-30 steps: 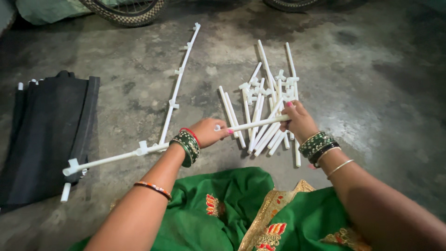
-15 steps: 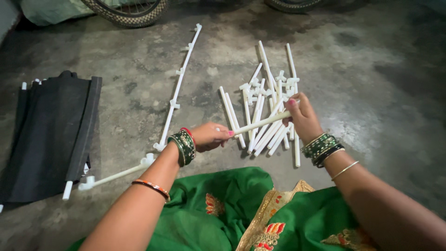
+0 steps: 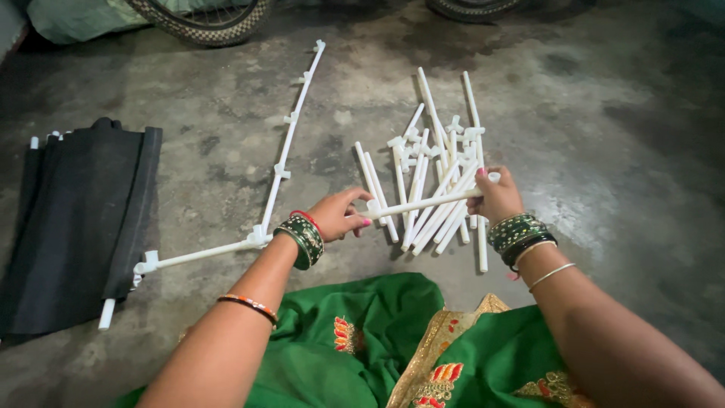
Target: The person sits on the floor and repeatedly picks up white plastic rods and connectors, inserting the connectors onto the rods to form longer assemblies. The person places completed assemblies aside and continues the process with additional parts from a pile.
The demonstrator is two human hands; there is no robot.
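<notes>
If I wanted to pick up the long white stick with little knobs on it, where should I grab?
Probably grab the long jointed rod on a bare stretch between two knobs, from above, since it lies flat on the concrete floor with open space on both sides.

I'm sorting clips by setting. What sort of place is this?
Probably a home yard, porch or garage floor. The ground is bare, stained concrete, two cycle tyres stand at the top edge, and white plastic tubes and a black fabric bundle lie straight on the floor.

White tubes (image 3: 430, 189) look smooth matt plastic; black folded cloth (image 3: 75, 219) matt; floor (image 3: 604, 136) rough, stained concrete.
</notes>
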